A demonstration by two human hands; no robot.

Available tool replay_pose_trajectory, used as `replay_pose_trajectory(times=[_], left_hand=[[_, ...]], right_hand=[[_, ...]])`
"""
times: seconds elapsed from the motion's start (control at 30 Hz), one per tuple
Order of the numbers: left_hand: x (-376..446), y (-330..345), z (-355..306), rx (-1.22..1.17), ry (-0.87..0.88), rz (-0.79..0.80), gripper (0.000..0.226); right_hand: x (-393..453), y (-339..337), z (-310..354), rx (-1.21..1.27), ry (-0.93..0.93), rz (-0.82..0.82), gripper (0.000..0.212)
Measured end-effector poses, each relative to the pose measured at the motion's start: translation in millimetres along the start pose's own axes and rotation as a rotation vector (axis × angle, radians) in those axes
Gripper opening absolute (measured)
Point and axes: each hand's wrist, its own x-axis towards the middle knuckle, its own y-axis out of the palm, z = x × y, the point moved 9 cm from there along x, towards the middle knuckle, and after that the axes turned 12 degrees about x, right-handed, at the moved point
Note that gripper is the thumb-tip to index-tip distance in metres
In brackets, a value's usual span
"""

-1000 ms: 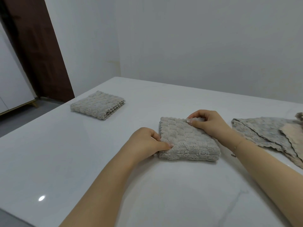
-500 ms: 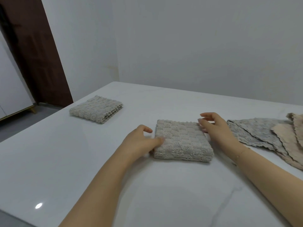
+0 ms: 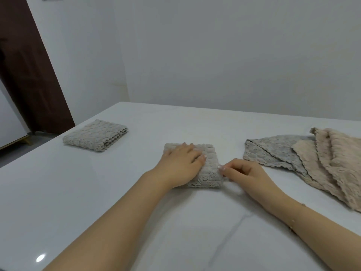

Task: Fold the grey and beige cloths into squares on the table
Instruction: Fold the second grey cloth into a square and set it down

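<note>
A: How far along is the folding?

B: One square (image 3: 95,135) already lies finished at the far left of the table (image 3: 97,192), well apart from everything else. A second square (image 3: 209,163) sits in the middle, right in front of the person, and looks folded too.

A: So what are the hands doing on it?

B: The left hand (image 3: 180,165) lies flat on top of it, fingers straight and close together, pressing the left part down. The right hand (image 3: 244,173) is at its right edge, fingers curled, with thumb and forefinger tips nipping the near right corner. I judge this as a last tidy-up, squaring the edge, not a new fold.

A: And what is left?

B: The pile (image 3: 312,159) on the right. A grey cloth (image 3: 273,153) lies spread out nearest the middle, and beige cloths (image 3: 341,159) overlap it toward the right edge. None of those is folded. How many there are I cannot tell, since they overlap and run out of view.

A: So roughly halfway?

B: At a guess, halfway or a little under: two squares made, at least two or three cloths yet to do. The pile is near the right hand, so the next cloth is an easy reach.
</note>
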Motion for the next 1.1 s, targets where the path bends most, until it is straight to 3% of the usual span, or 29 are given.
replay_pose_trajectory(times=[0.1,0.27,0.37,0.6,0.77,0.87,0.93,1.0,1.1], left_hand=[[10.6,32.3,4.4,0.053,-0.055,0.205,0.051],[10.1,38.4,8.1,0.073,-0.059,0.180,0.051],[10.0,40.1,9.6,0.077,-0.063,0.177,0.052],[1.5,35.6,5.6,0.136,-0.057,0.080,0.054],[-2.9,33.0,2.7,0.186,-0.038,0.030,0.054],[-4.6,24.8,2.5,0.069,-0.042,0.006,0.054],[-5.9,5.9,6.4,-0.023,-0.055,-0.094,0.052],[-9.0,-11.7,16.1,-0.042,-0.083,-0.202,0.050],[-11.7,1.4,32.8,0.053,-0.150,-0.079,0.049]], right_hand=[[-0.4,2.1,-4.4,-0.070,0.009,0.020,0.033],[0.0,10.8,-4.2,-0.077,0.065,0.089,0.027],[-2.7,12.6,-7.8,-0.072,0.125,0.119,0.039],[-5.2,5.3,-14.2,-0.222,0.200,0.015,0.030],[-10.3,5.0,-8.1,-0.304,0.121,-0.051,0.030],[-10.5,-1.8,-1.6,-0.255,0.038,-0.143,0.020],[-6.6,-7.3,9.8,-0.319,-0.064,-0.185,0.012],[-0.8,-2.9,22.9,-0.438,-0.139,-0.138,0.025],[11.2,21.0,35.5,-0.657,-0.188,0.019,0.043]])
